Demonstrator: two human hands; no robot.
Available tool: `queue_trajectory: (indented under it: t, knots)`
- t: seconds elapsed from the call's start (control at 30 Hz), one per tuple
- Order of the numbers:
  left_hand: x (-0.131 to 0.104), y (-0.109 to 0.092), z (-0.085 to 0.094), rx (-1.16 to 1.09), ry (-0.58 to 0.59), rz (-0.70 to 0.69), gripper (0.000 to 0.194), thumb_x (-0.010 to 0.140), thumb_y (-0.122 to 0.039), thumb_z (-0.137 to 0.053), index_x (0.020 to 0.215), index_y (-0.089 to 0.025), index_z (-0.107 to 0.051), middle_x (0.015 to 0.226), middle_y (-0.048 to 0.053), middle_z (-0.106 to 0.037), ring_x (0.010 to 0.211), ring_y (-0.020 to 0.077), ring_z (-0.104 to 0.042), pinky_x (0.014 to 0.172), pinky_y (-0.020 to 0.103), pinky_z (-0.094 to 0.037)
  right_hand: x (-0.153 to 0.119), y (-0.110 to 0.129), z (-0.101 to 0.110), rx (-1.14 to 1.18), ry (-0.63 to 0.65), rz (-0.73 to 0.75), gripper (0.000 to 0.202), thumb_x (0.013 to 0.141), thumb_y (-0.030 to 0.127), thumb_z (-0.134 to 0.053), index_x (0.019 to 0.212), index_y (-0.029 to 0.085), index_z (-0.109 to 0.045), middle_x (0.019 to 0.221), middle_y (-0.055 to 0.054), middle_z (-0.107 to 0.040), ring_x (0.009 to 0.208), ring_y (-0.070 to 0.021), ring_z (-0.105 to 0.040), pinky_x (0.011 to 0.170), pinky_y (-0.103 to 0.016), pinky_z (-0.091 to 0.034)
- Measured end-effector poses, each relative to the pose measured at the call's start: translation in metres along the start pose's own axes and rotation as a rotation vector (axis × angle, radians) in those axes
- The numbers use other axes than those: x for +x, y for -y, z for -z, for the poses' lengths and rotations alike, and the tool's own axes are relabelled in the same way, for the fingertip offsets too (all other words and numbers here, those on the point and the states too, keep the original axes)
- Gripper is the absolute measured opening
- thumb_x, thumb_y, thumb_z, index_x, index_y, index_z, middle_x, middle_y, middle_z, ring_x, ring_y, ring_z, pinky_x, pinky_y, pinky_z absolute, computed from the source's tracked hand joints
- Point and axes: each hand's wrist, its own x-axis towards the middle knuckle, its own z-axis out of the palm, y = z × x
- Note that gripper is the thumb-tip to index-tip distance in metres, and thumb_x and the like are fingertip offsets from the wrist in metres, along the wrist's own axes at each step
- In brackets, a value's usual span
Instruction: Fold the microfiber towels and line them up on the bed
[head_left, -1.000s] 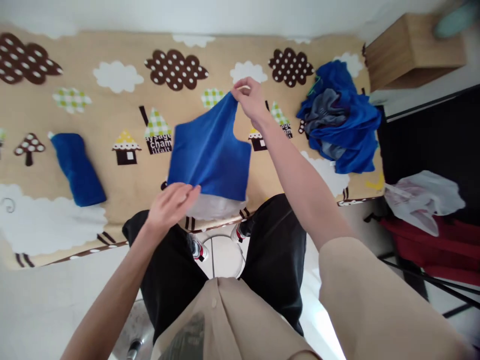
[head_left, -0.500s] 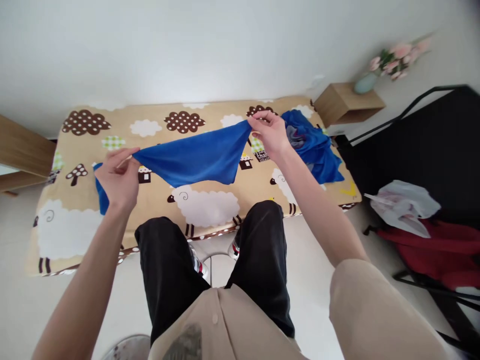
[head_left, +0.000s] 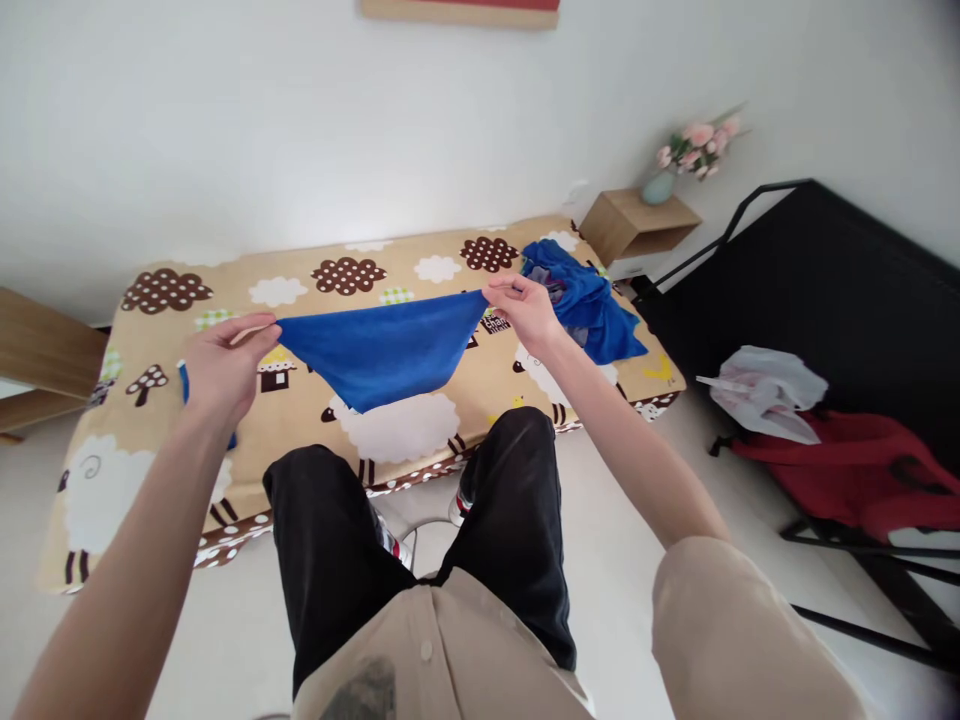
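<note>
A blue cloth (head_left: 382, 350) hangs stretched between my two hands, above the patterned bed cover (head_left: 420, 245). Its upper left corner is pinched in my left hand (head_left: 227, 365), between thumb and fingers. My right hand (head_left: 525, 310) pinches the upper right corner. The cloth's lower edge droops in loose folds. Partly behind my left hand and wrist, another bit of blue fabric (head_left: 184, 382) shows on the bed. Beyond my right hand lies a crumpled heap of blue cloths (head_left: 596, 310) with some grey among them.
A wooden bedside box (head_left: 637, 225) with a vase of pink flowers (head_left: 658, 187) stands at the bed's right end. A black folding frame (head_left: 825, 290) on the right bears a white plastic bag (head_left: 765, 390) and red fabric (head_left: 862, 470). Wooden furniture (head_left: 45, 350) is at left.
The view has tilted up and turned right, bringing a frame's lower edge into sight on the wall. The held cloth now hangs more level, its top edge straighter. Both hands keep their pinch.
</note>
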Motion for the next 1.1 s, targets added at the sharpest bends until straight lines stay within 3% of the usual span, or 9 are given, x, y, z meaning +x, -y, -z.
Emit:
queue_trajectory:
  t: [0.13,0.33,0.5,0.63,0.87,1.1]
  knots:
    - [0.004,-0.005,-0.008,0.186,0.063,-0.053,0.025,0.064,-0.022,-0.086,0.086,-0.013,-0.079,0.090,0.008,-0.076,0.083,0.0213,-0.072,0.100,0.058,-0.058,-0.018,0.004,0.007,0.008,-0.021,-0.010,0.046,0.061,0.052,-0.093,0.091,0.022,-0.074,0.085,-0.002,-0.076,0.082,-0.0154,-0.069,0.075,-0.030,-0.055]
    - [0.014,-0.019,-0.020,0.107,0.135,0.255,0.023,0.063,-0.008,-0.083,0.085,-0.008,-0.075,0.086,0.009,-0.073,0.081,0.0183,-0.070,0.102,0.063,-0.055,-0.039,0.006,0.011,0.000,-0.059,0.016,0.044,0.058,0.050,-0.094,0.087,0.020,-0.078,0.082,-0.003,-0.078,0.077,-0.0163,-0.071,0.077,-0.032,-0.057]
    - [0.018,-0.045,-0.026,0.056,0.193,0.405,0.018,0.071,-0.002,-0.079,0.088,-0.007,-0.075,0.108,0.015,-0.074,0.104,0.0179,-0.070,0.119,0.049,-0.046,-0.045,0.002,0.019,-0.003,-0.123,-0.009,0.048,0.056,0.054,-0.094,0.086,0.021,-0.077,0.082,-0.003,-0.078,0.076,-0.0167,-0.071,0.072,-0.031,-0.058]
    - [0.016,-0.060,-0.029,0.098,0.247,0.442,0.022,0.069,-0.001,-0.078,0.090,-0.009,-0.076,0.106,0.012,-0.075,0.109,0.0187,-0.070,0.122,0.047,-0.041,-0.053,0.000,0.024,-0.027,-0.134,-0.038,0.049,0.057,0.056,-0.093,0.087,0.021,-0.077,0.084,-0.004,-0.078,0.079,-0.0176,-0.072,0.071,-0.031,-0.057]
    - [0.013,-0.050,-0.017,0.263,0.262,0.130,0.034,0.050,-0.017,-0.092,0.080,-0.013,-0.076,0.085,0.006,-0.073,0.085,0.0218,-0.070,0.111,0.063,-0.048,-0.071,0.000,0.029,-0.063,-0.106,-0.121,0.048,0.058,0.053,-0.094,0.089,0.021,-0.078,0.087,-0.005,-0.078,0.084,-0.0190,-0.073,0.072,-0.031,-0.055]
    - [0.017,-0.030,0.005,0.239,0.251,0.005,0.036,0.052,-0.020,-0.095,0.079,-0.011,-0.073,0.085,0.006,-0.069,0.078,0.0211,-0.070,0.092,0.064,-0.058,-0.073,0.001,0.018,0.005,-0.018,-0.217,0.046,0.057,0.052,-0.097,0.088,0.023,-0.077,0.077,-0.002,-0.074,0.069,-0.0158,-0.070,0.068,-0.032,-0.057]
